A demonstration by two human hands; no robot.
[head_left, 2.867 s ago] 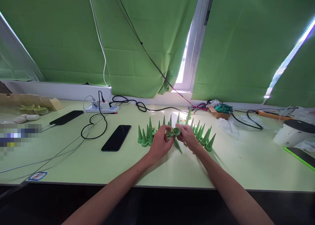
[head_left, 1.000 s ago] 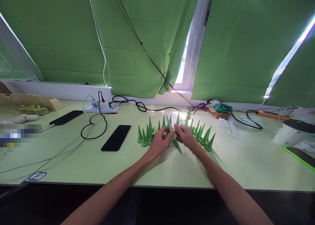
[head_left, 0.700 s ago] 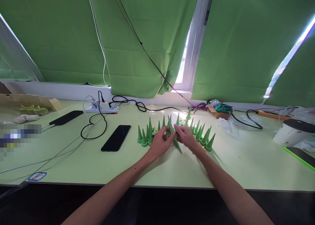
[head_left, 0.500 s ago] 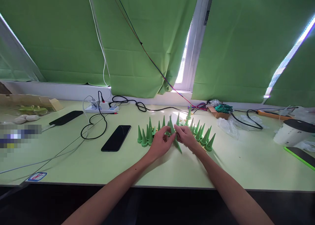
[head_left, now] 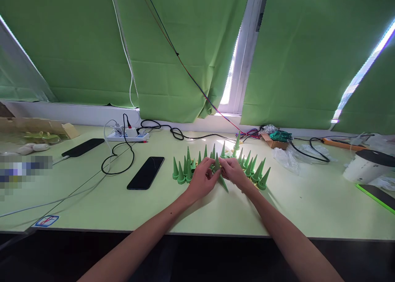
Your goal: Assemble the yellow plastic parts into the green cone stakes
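My left hand is closed around a small green cone, thumb and fingers at its sides and its tip pointing up. Pressed close on the other side is my right hand, its fingers curled in a pinch by the cone; what they grip is hidden. Under the hands, another green cone lies on its side. Several green cones stand upright to the left, and more green cones stand to the right. A taller stacked cone rises behind my right hand.
A black phone lies left of the cones on the pale table. Behind it are a white power strip and looped black cable. To the right are a plastic bag, small cardboard box and white cylinder.
The held cone has shifted slightly right and lower and looks more upright, uncovering a standing cone behind it. Both hands stay almost in place.
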